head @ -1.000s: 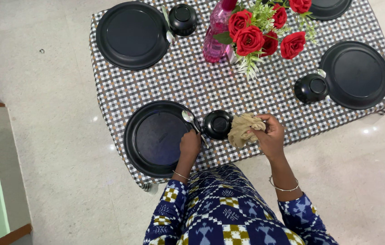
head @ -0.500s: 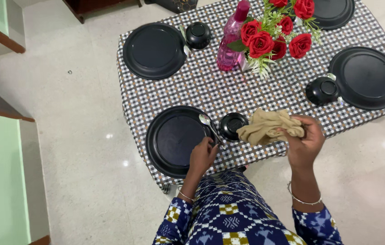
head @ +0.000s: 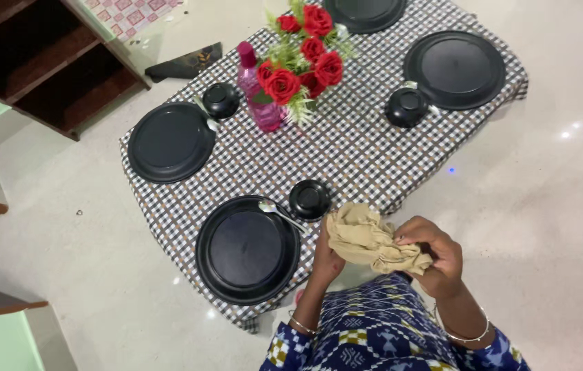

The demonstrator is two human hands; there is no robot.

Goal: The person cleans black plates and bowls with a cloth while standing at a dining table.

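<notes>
Left hand [head: 328, 259] left spoon [head: 279, 212], joins right hand [head: 436, 255] gripping cloth [head: 368, 239]; four plates.

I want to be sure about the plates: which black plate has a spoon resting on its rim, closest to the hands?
The nearest black plate, just left of the left hand; the spoon lies across its upper right rim.

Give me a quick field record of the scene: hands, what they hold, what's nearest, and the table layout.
left hand: touching the tan cloth, by the table edge
right hand: fingers closed on the tan cloth
nearest plate: black, spoon resting on its rim
nearest bowl: black, beside that plate
centre: red roses, pink bottle
tablecloth: checked
</notes>
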